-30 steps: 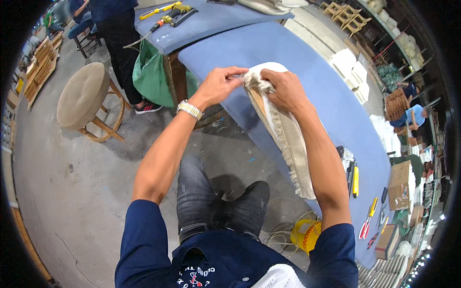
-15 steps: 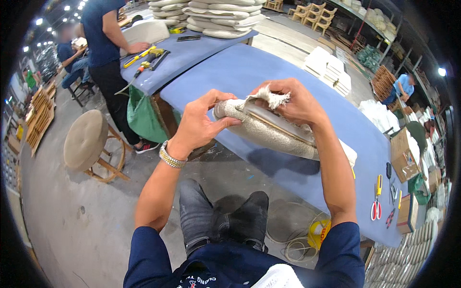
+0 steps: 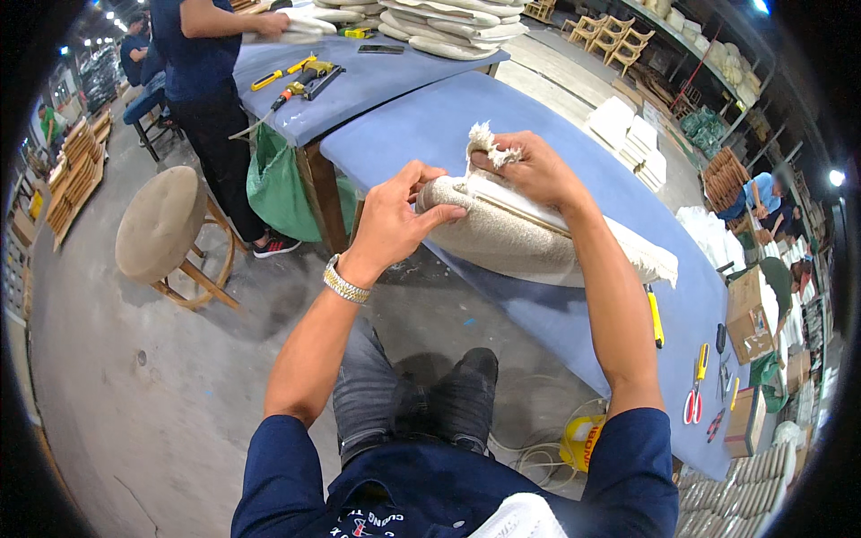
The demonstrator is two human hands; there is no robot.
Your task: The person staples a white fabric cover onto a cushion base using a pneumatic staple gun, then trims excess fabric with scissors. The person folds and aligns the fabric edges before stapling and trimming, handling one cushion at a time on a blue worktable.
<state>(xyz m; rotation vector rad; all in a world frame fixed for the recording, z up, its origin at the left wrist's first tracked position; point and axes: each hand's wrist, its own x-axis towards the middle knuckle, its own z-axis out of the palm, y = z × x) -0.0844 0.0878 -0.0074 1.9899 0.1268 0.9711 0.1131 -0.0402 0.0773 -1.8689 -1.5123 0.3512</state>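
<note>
A seat cushion (image 3: 511,235) covered in beige woven fabric is held tilted above the near edge of the blue table. My left hand (image 3: 401,215) grips its rounded left end, thumb on the side facing me and fingers over the top. At the cushion's upper edge my right hand (image 3: 536,172) is closed on a frayed strip of the cover fabric (image 3: 482,137), which stands up from the rim. A thin piping line runs along that edge. The cushion's far face is hidden from me.
On the blue table (image 3: 421,125) lie a yellow utility knife (image 3: 656,318) and scissors (image 3: 695,390). A co-worker (image 3: 202,67) stands at the adjoining table near a nail gun (image 3: 300,82) and stacked cushions (image 3: 453,27). A round stool (image 3: 161,215) stands left, a yellow bucket (image 3: 581,441) below.
My right hand has pulled the frayed fabric upward and left, and the cushion has turned slightly, showing more of its right end. The co-worker's hand has moved to a pale pad.
</note>
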